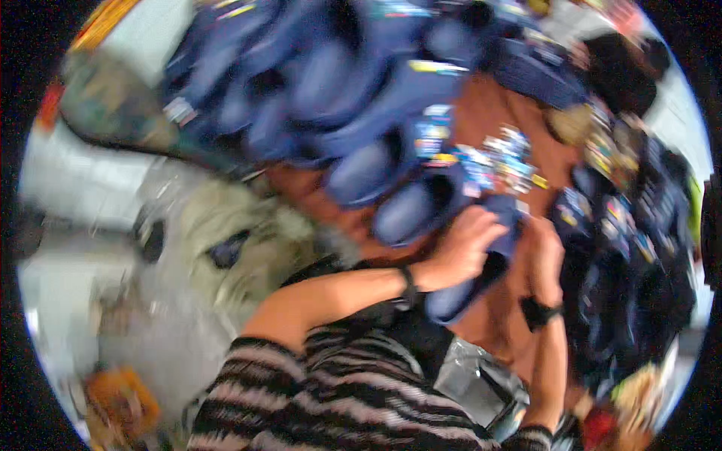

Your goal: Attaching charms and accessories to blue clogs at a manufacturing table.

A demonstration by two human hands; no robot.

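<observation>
A dark blue slip-on shoe (450, 302) lies at a slant in front of me, its toe pointing away and its pale blue insole showing near the heel. My left hand (468, 242) grips its upper from the left, fingers wrapped over the top. Beside the toe, on the right, my right hand (543, 252) is closed, with a small white bit at its fingertips. Blur hides what the right fingers hold. Just beyond the toe lies a heap of small colourful labels (508, 161). Another blue slip-on shoe (410, 210) sits close to the left hand.
Many more blue shoes (323, 83) crowd the far left of the brown surface (481, 113). Dark shoes with labels (617, 248) are massed along the right. Clear plastic bags (173, 301) lie at left, beside a camouflage-patterned thing (113, 105). A grey plastic bag (477, 379) lies near me.
</observation>
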